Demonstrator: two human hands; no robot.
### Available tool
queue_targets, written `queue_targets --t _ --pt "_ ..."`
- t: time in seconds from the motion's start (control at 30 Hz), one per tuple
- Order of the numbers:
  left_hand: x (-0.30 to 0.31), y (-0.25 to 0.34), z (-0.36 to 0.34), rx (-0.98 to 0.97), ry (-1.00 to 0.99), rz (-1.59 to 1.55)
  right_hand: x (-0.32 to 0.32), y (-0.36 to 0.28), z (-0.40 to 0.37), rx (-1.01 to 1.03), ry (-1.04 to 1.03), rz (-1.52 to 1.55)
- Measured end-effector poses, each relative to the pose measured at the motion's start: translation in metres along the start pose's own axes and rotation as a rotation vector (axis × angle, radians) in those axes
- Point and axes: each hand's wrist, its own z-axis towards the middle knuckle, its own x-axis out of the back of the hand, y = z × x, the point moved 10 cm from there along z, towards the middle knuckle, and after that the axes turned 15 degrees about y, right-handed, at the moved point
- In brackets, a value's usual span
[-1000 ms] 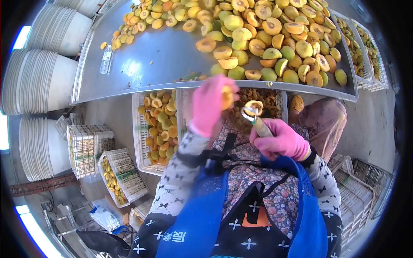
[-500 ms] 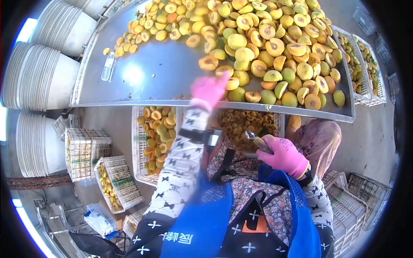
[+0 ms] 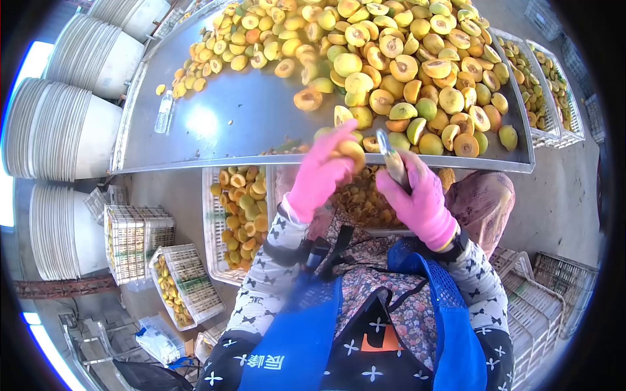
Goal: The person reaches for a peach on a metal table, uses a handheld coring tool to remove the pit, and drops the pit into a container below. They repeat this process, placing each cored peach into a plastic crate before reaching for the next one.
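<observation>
My left hand (image 3: 319, 171), in a pink glove, is closed around a halved yellow peach (image 3: 352, 154) just over the table's front edge. Part of the fruit is hidden by the fingers and slightly blurred. My right hand (image 3: 420, 203), also gloved in pink, grips a pitting tool (image 3: 395, 166) with a shiny metal tip and a thick handle. Its tip points up and toward the left hand, apart from the peach. A large heap of halved peaches (image 3: 417, 72) covers the back and right of the metal table (image 3: 215, 140).
Below the table edge stand a white crate (image 3: 215, 225) of peach halves and a container of brownish scraps (image 3: 372, 202). A plastic bottle (image 3: 163, 113) lies on the table's left. Stacked white tubs (image 3: 59, 130) line the left side, and more crates (image 3: 528, 306) stand at right.
My left hand has come back from the heap toward my body with a peach half. My right hand has risen with the pitting tool, bringing the two hands closer together.
</observation>
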Motion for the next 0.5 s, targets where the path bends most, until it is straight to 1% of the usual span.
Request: queue_targets --t 0.03,0.07,0.1,0.13,0.17,0.2,0.23,0.27,0.33,0.37,0.43,0.47,0.5 --pt "-0.014 0.008 -0.010 -0.043 -0.091 0.067 -0.003 -0.009 0.007 0.069 0.038 0.010" --pt "-0.018 0.017 -0.018 -0.070 -0.026 0.042 -0.004 -0.015 0.012 0.136 0.075 0.020" --pt "-0.024 0.024 -0.026 -0.096 0.040 0.016 -0.015 -0.011 0.008 0.226 0.055 0.042" --pt "-0.026 0.033 -0.032 -0.124 0.108 -0.008 -0.020 0.011 0.008 -0.156 -0.017 0.241" --pt "-0.011 0.034 -0.030 -0.057 0.292 0.009 -0.028 0.022 0.000 -0.536 -0.089 0.438" --pt "-0.009 0.036 -0.031 -0.174 0.300 -0.005 -0.044 0.027 -0.022 -0.918 -0.162 0.630" --pt "-0.010 0.035 -0.031 -0.293 0.307 -0.019 -0.053 0.019 -0.030 -0.922 -0.151 0.702" --pt "-0.011 0.042 -0.036 -0.427 0.297 0.131 -0.061 0.019 -0.039 -0.920 -0.141 0.670" --pt "-0.020 0.067 -0.051 -0.707 0.327 0.426 -0.064 0.024 -0.043 -0.848 -0.158 0.659" --pt "-0.014 0.057 -0.048 -0.554 0.330 0.238 -0.041 0.010 -0.025 -0.462 -0.062 0.424" --pt "-0.007 0.050 -0.046 -0.379 0.347 0.005 -0.006 -0.049 -0.017 0.313 0.131 -0.043" --pt "-0.003 0.047 -0.045 -0.296 0.367 -0.115 -0.009 -0.049 -0.016 0.298 0.057 -0.077" --pt "-0.002 0.034 -0.039 -0.169 0.288 -0.383 -0.011 -0.048 -0.018 0.277 -0.016 -0.116"
